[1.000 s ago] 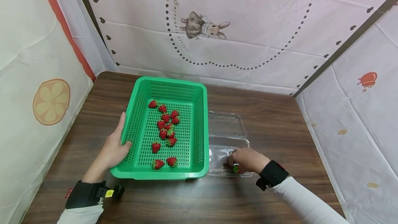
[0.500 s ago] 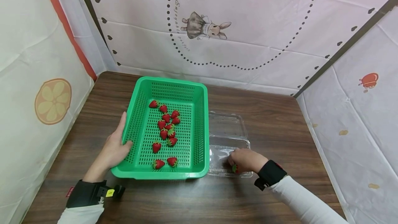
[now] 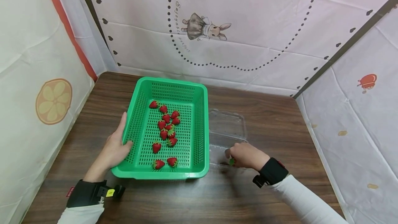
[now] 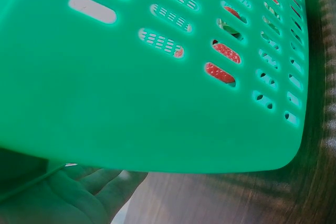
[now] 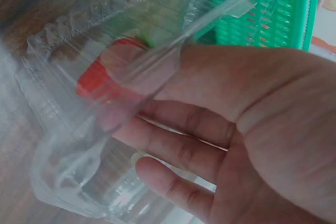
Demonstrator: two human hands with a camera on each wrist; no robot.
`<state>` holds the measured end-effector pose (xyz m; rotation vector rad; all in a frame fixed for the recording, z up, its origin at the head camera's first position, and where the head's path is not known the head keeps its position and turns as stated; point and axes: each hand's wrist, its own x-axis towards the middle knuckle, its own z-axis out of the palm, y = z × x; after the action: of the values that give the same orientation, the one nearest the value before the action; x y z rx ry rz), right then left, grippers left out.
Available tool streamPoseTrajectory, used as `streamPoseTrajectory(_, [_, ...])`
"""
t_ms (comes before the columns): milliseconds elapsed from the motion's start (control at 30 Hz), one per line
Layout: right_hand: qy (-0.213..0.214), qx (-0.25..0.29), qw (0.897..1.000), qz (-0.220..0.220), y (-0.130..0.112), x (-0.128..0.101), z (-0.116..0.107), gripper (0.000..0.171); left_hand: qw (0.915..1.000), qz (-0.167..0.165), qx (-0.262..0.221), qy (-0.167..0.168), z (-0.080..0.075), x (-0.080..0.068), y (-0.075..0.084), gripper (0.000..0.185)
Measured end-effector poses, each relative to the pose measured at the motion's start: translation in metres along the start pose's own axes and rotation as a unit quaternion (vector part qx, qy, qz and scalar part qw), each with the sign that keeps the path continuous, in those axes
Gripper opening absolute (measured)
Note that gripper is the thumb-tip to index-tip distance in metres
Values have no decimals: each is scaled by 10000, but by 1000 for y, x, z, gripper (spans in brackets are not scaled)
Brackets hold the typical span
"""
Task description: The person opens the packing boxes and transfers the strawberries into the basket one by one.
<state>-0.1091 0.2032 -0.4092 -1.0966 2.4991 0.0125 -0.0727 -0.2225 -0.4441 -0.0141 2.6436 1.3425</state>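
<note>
R hand (image 3: 245, 155) grips clear clamshell (image 3: 227, 127) w/ strawberry (image 5: 105, 74) inside, just R of basket | L hand (image 3: 113, 148) holds green basket (image 3: 169, 85) L wall, thumb inside | wrist cam shows berry thru plastic; head cam: only green tip | table (image 3: 273, 113)

A makeshift recording booth: a wooden table (image 3: 273, 120) closed in on three sides by hung printed cloths, a rabbit cartoon (image 3: 205, 28) behind it, an orange slice print (image 3: 53, 101) to its left
</note>
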Motion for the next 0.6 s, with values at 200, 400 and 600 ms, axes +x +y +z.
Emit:
streamPoseTrajectory(200, [198, -14, 9998, 97, 6, -2, -10, 16, 10000, -31, 2, -15, 0, 0, 0, 96])
streamPoseTrajectory(400, [433, -114, 9986, 292, 8, -3, -31, 10, 10000, -44, -10, -24, 0, 1, 0, 96])
streamPoseTrajectory(600, [792, -233, 9961, 311, 3, -1, -57, 18, 10000, -8, -7, -9, 0, 0, -1, 96])
